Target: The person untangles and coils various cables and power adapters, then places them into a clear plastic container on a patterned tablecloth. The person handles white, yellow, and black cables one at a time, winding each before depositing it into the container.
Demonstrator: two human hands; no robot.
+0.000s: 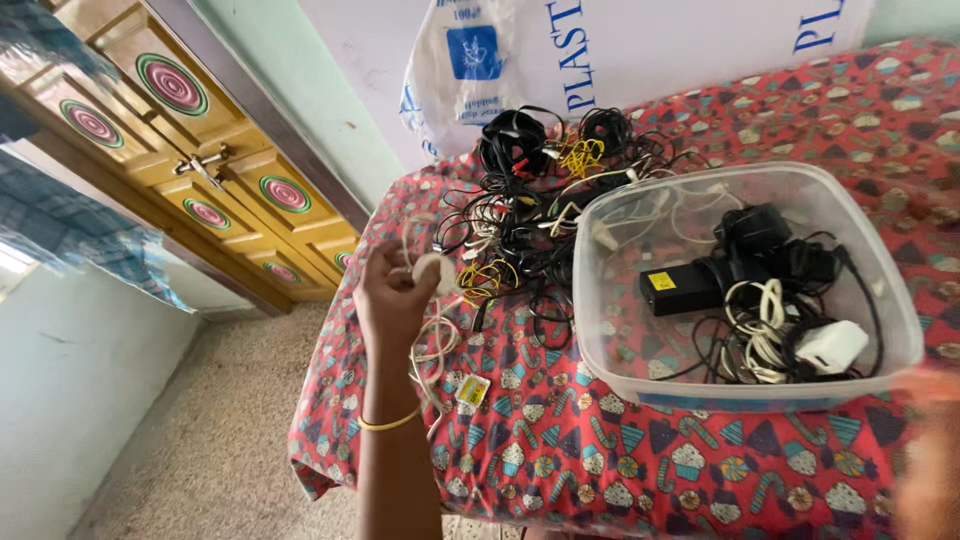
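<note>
Left hand gripping white cable — beside clear tub, right hand blurred

Soft daylight is filling the room evenly, seeming to come from the left, where a pale bright patch is showing at the frame's edge; shadows are staying faint and short under the clear plastic tub; mild glare is glancing off its rim and off the white plastic bag behind; the middle is reading sharp, while the right hand is smearing into a blur at the lower corner; straight door lines are bending at the left edge
</note>
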